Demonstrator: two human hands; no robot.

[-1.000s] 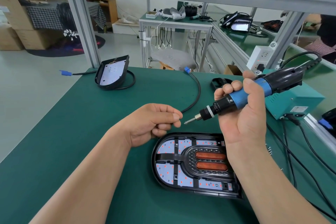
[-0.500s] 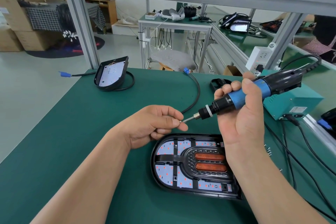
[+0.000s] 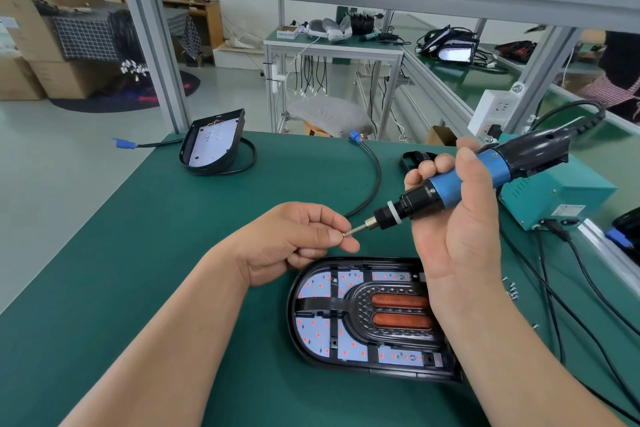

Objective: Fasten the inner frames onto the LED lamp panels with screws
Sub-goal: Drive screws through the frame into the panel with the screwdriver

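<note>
We note left hand (image 3: pixel 287 243) pinching screw (image 3: pixel 345 234) to load the screwdriver (image 3: pixel 415 203) gripped by right hand (image 3: pixel 460 239), twelve o'clock above panel (image 3: pixel 313 334).

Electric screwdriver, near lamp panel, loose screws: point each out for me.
Electric screwdriver (image 3: pixel 445 192): head view, blue part of its barrel.
Near lamp panel (image 3: pixel 313 288): head view, upper-left LED board.
Loose screws (image 3: pixel 513 289): head view, one screw right of that panel.

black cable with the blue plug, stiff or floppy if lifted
Probably floppy: the black cable lies in a loose curve on the green mat. Likely light, being thin; lifted by its blue plug, the rest would trail.
</note>
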